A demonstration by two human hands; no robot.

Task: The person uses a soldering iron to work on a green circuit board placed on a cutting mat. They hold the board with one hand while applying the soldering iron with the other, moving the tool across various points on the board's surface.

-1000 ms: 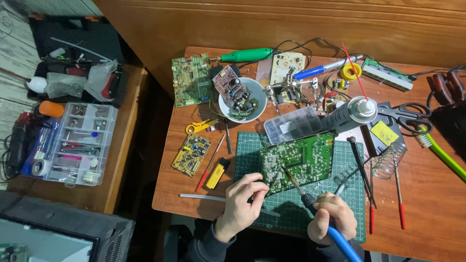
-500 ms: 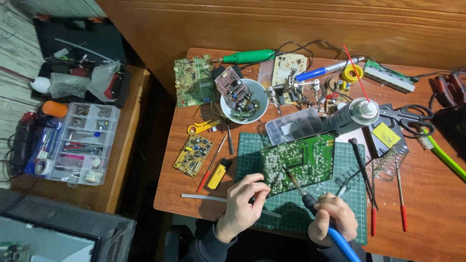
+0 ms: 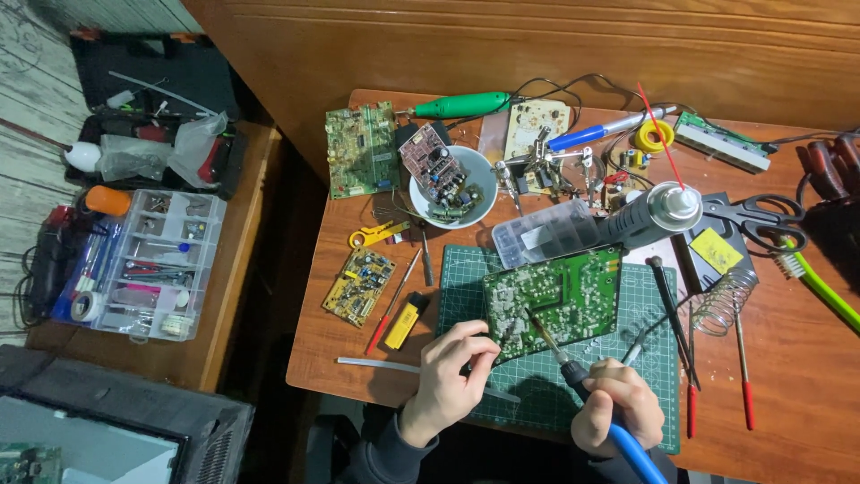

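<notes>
right hand (image 3: 616, 401) | shifted slightly | soldering iron (image 3: 548, 341) tip nearer green board (image 3: 560, 296)

My left hand (image 3: 451, 374) low centre, fingers curled, thumb and forefinger pinched together. My right hand (image 3: 616, 409) just beside it, fisted, knuckles up, wrist bent inward.

Matt wooden table (image 3: 788, 394); glossy metal spray can (image 3: 652, 215).

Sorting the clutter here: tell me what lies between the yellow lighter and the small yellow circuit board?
In the head view, a red-handled screwdriver lies slantwise between the yellow lighter and the small yellow circuit board, on the bare wooden table.
</notes>
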